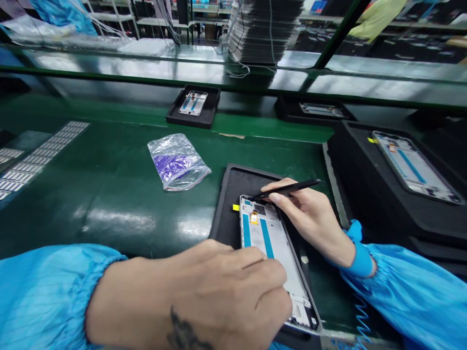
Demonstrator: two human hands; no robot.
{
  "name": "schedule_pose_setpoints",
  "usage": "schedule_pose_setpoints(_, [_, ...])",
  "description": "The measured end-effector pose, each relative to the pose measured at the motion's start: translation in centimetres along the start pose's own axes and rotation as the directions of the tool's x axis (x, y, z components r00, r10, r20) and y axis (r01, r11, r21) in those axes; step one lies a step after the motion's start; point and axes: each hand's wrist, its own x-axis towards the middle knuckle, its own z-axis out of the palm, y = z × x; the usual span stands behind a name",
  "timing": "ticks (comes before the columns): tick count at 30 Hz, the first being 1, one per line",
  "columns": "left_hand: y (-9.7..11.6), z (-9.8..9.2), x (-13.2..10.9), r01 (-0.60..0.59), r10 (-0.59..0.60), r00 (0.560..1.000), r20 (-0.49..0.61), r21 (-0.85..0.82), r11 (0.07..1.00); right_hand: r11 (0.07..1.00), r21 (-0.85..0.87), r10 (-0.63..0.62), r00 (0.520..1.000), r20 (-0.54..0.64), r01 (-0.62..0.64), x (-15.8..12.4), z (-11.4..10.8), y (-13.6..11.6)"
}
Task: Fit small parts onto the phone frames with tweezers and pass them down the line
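Observation:
A silver phone frame (277, 238) with blue strips and a yellow tab lies in a black foam tray (233, 182) in front of me. Across its lower part is my left hand (226, 291), fingers curled and fingertips hidden, so what they hold, if anything, does not show. My right hand (310, 209) pinches a slim black tool shaped like tweezers (301, 185). Its point reaches the frame's top edge, near the small parts there. A blue wrist strap (359, 260) circles my right wrist.
A zip bag (178, 163) with purple content lies left of the tray on the green bench (109, 184). Sheets of pale labels (44, 153) are farther left. Trays with phone frames stand at the back (193, 104) and on a black stack (416, 165) at right. A shelf (146, 63) runs behind.

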Motion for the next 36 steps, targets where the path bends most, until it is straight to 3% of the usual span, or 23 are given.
schedule_pose_setpoints(7, [-0.06, -0.35, -0.03, -0.038, 0.038, 0.999, 0.004, 0.039, 0.999, 0.989, -0.092, -0.114, 0.993, -0.013, 0.112, -0.48, 0.15, 0.55])
schedule_pose_setpoints(13, [-0.1, -0.14, 0.01, -0.047, 0.047, 0.999, -0.001, 0.032, 0.998, 0.99, -0.093, -0.108, 0.994, -0.019, 0.106, -0.39, 0.08, 0.81])
schedule_pose_setpoints(21, [-0.01, -0.32, 0.1, -0.036, 0.035, 0.999, 0.028, 0.039, 0.999, 1.0, -0.011, -0.004, 1.0, -0.017, 0.004, 0.0, 0.07, 0.88])
schedule_pose_setpoints(29, [-0.03, -0.3, 0.07, -0.04, 0.04, 0.999, 0.016, 0.032, 0.999, 0.973, 0.178, 0.149, 0.989, -0.007, -0.145, 0.24, -0.17, 0.62])
schedule_pose_setpoints(36, [-0.09, 0.11, 0.0, -0.031, 0.032, 0.999, -0.019, 0.05, 0.998, 0.985, 0.116, 0.126, 0.992, 0.003, -0.125, 0.24, -0.08, 0.76])
